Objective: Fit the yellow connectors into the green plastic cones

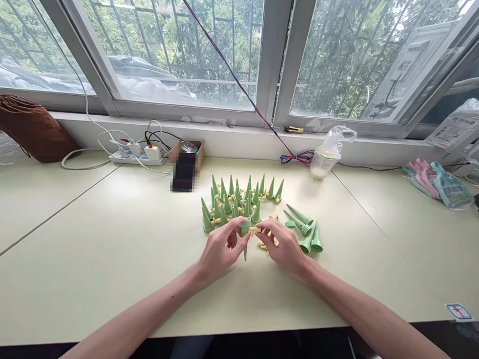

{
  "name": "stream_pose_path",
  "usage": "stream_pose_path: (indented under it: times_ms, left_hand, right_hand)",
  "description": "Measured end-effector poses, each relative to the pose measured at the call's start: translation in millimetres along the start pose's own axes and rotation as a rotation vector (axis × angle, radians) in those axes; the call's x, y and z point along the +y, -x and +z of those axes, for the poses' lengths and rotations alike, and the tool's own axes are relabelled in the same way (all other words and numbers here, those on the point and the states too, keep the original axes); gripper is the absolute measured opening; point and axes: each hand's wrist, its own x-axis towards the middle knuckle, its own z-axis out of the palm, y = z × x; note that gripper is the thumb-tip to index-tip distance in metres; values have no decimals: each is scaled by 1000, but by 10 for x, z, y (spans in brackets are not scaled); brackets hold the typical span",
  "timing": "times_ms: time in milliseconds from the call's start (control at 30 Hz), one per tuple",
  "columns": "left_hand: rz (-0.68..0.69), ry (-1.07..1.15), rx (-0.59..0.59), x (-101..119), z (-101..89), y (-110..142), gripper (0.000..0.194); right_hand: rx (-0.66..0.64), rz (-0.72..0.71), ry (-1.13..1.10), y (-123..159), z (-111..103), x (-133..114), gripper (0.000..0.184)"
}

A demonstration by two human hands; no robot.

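Note:
My left hand (pixel 226 243) pinches a green plant watering spike (pixel 246 227), its pointed end downward. Between thumb and fingers, my right hand (pixel 280 243) grips a small yellow valve (pixel 253 231) at the side of that spike's wide end. Whether the valve sits inside the spike's hole I cannot tell. Behind my left hand, several green spikes with yellow valves (pixel 227 203) stand point up in a cluster. To the right of my right hand lie several loose green spikes (pixel 301 222) and a green cap (pixel 290 224). More yellow valves (pixel 263 245) lie partly hidden beneath my right hand.
A power strip (pixel 135 156) with cables, a small cardboard box (pixel 201 156) and a dark pixelated object (pixel 184 173) are at the back left. Near the windowsill stands a bagged plastic cup (pixel 323 161). Pink and blue packaged items (pixel 438 180) lie far right, a brown bag (pixel 31 128) far left.

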Motion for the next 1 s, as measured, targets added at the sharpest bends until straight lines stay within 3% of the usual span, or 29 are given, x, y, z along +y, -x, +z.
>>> stream_pose_path:
  times_ms: [300,633,900,1000]
  left_hand:
    - [22,-15,-9,8,3,-6,26]
    - [2,-22,-12,-16,2,-6,28]
    - [15,-24,-25,-12,12,-13,26]
    - [25,-15,-26,-9,19,-17,26]
  right_hand:
    - [-31,37,78,-22,-21,-5,28]
    - [-20,23,6,-15,-19,-23,14]
    - [-18,34,84,-34,-27,-3,32]
    - [-18,74,81,-27,-26,-5,31]
